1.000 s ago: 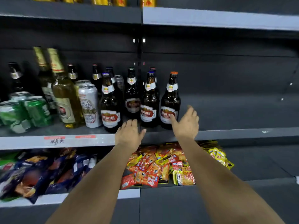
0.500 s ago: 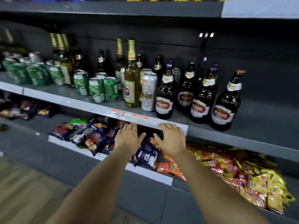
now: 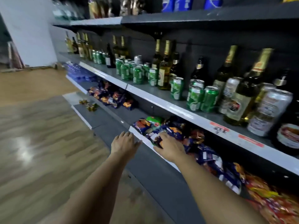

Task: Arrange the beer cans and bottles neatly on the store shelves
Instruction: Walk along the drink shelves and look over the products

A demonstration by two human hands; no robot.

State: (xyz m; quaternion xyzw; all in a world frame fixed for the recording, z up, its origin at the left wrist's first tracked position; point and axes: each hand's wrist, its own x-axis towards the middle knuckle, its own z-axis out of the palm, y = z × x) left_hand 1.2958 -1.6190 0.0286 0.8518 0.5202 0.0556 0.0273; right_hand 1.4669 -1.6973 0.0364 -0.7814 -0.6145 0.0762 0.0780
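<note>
Our left hand (image 3: 125, 143) and right hand (image 3: 169, 148) stretch out loose and holding nothing, green cans (image 3: 202, 98) and bottles (image 3: 163, 68) shelved above them, snack bags (image 3: 161, 128) under the right.

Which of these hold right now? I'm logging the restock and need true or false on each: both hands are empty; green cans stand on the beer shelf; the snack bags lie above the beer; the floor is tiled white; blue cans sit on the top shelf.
1. Both hands are empty: true. The left hand and right hand hold nothing, fingers spread.
2. Green cans stand on the beer shelf: true.
3. The snack bags lie above the beer: false. They lie on the shelf below it.
4. The floor is tiled white: false. It looks like brown wood planks.
5. Blue cans sit on the top shelf: true.
</note>
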